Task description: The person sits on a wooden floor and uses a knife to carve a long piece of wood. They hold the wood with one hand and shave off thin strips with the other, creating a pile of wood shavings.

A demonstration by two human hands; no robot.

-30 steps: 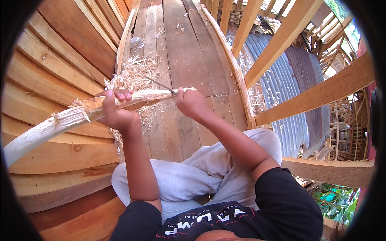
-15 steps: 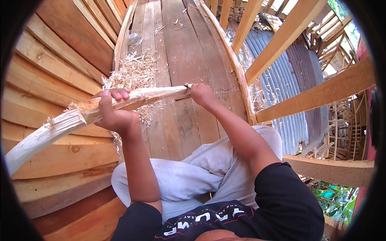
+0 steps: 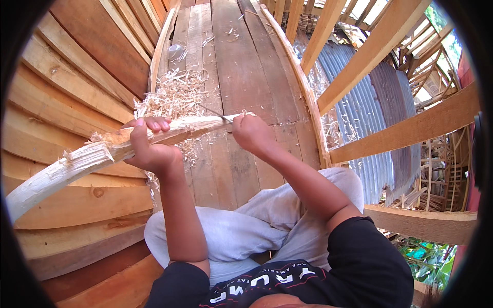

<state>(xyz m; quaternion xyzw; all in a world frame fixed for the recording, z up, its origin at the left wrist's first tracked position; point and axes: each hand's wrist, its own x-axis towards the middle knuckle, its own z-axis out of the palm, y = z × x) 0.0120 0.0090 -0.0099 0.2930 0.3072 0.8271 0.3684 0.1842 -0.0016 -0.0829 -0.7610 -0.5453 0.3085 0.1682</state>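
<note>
A long, pale, curved wooden pole (image 3: 67,171) crosses in front of me from the left edge. Its stripped surface is rough and splintered in places. My left hand (image 3: 152,146) is wrapped around its middle, thumb up on the near side. At the pole's thinner right end, my right hand (image 3: 250,132) is closed in a fist around a knife, with the handle hidden. The knife's thin dark blade (image 3: 216,114) sticks out to the upper left, across the pole's end. A small curl of wood shows at the top of that fist.
Wood shavings (image 3: 172,92) are heaped on the plank floor (image 3: 239,66) beyond the pole. A clear cup (image 3: 176,51) stands farther off. A board wall (image 3: 77,97) rises at left. Wooden slats (image 3: 405,123) line the right, with corrugated metal sheets (image 3: 354,97) outside.
My right hand has moved slightly left and down along the pole's end, and the dark blade has come into sight. My left hand keeps its grip.
</note>
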